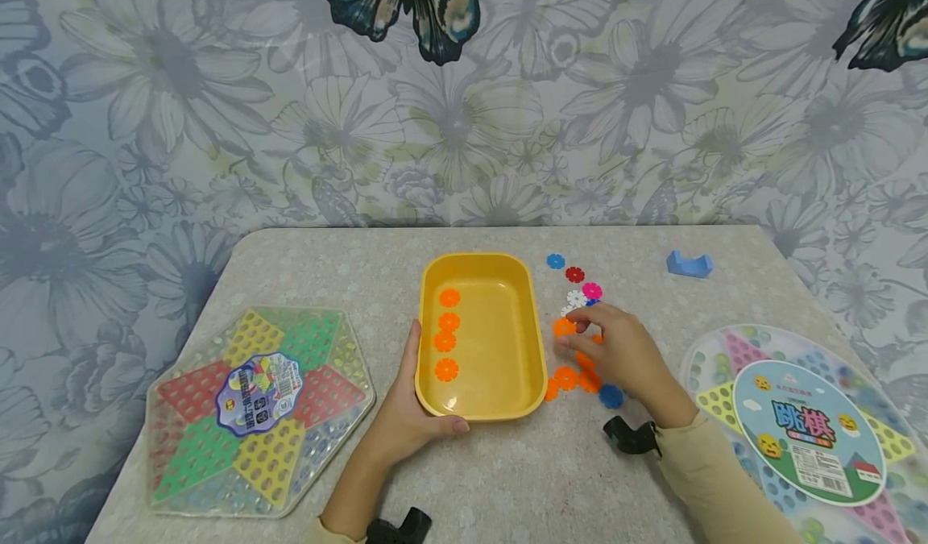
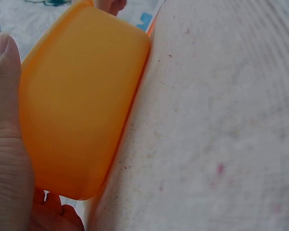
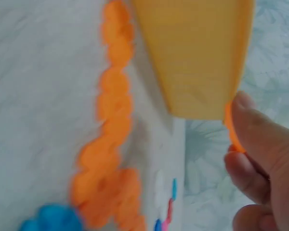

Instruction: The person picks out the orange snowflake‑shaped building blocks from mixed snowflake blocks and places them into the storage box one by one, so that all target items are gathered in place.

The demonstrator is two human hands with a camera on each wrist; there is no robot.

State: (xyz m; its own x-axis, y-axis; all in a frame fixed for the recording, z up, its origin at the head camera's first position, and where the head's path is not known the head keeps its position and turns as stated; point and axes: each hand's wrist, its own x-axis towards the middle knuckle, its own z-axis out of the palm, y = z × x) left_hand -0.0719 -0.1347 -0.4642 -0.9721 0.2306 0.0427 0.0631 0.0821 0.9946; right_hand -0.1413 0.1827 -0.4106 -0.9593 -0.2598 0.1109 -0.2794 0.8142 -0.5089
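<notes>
My left hand (image 1: 408, 421) grips a yellow plastic tray (image 1: 500, 342) at its near left corner, thumb along the near rim and fingers at the left side. Several orange flower-shaped plastic discs (image 1: 445, 341) lie in a column inside the tray's left half. Just past the tray's right rim, my right hand (image 1: 629, 357) pinches an orange disc (image 3: 233, 132) between thumb and fingers. Beneath and around that hand, more orange discs (image 1: 565, 379) lie on the table in a curved row, with blue discs (image 1: 611, 396) at the near end.
Blue, red (image 1: 575, 275), pink (image 1: 592, 291) and white discs (image 1: 577, 297) lie farther back. A light-blue notched block (image 1: 689, 265) sits at the back right. Packaged patterned boxes flank the work, one at left (image 1: 326, 447) and one at right (image 1: 812, 431). A floral wall (image 1: 464, 141) stands behind.
</notes>
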